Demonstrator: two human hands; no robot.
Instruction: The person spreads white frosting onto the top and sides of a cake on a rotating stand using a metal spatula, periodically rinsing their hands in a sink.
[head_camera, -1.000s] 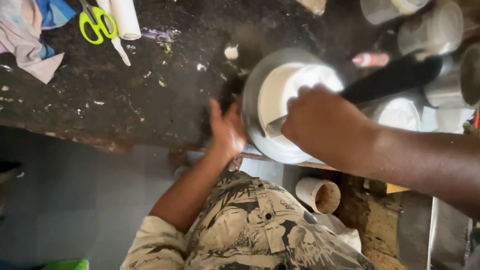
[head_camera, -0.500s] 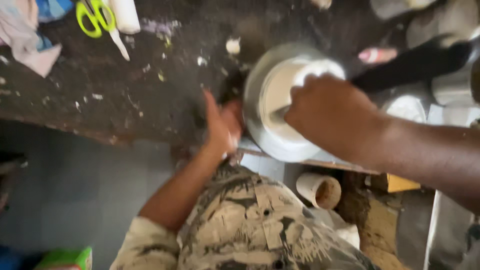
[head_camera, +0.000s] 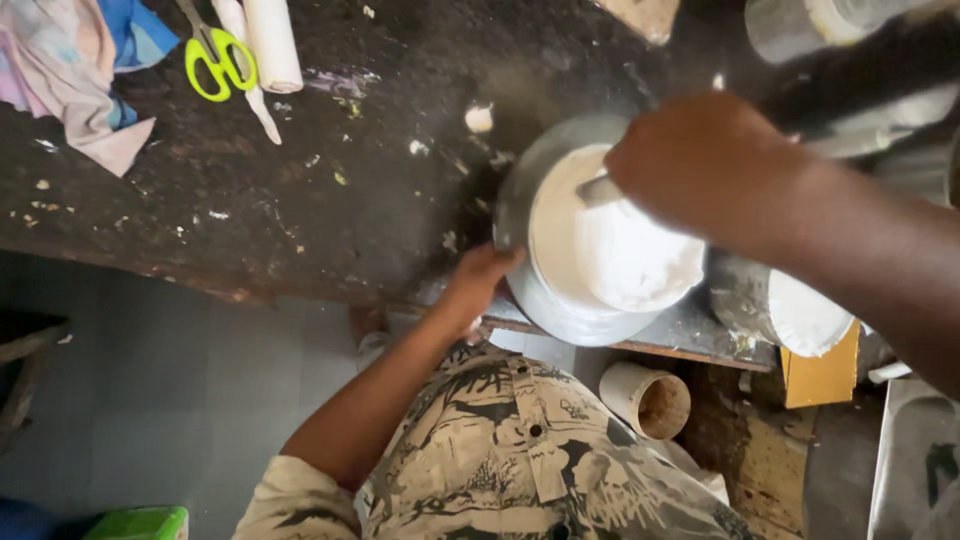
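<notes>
- Well to the left of both hands, a crumpled cloth (head_camera: 75, 75), green-handled scissors (head_camera: 220, 62) and a white roll (head_camera: 272, 42) lie on the dark, spattered workbench (head_camera: 300, 190); they sit lower in the view than a second ago, so the head camera has tilted, not the things.
- The left hand (head_camera: 478, 285) has slid from the bench edge up to the rim of the metal bowl (head_camera: 520, 215); fingers curl against its near side, steadying it.
- The bowl, full of white paste (head_camera: 610, 245), sits between the two hands at the bench's front edge.
- The right hand (head_camera: 715, 160), earlier lower over the bowl, now hangs above its far rim, fist closed on a metal stirring tool (head_camera: 597, 190) whose tip dips into the paste; the mixing looks under way.
- The hand is motion-blurred and covers the tool's handle, so its kind is unclear.
- Right of that hand, another paste-filled container (head_camera: 800, 310) is half hidden by the forearm; blurred tins at the top right are cut off.
</notes>
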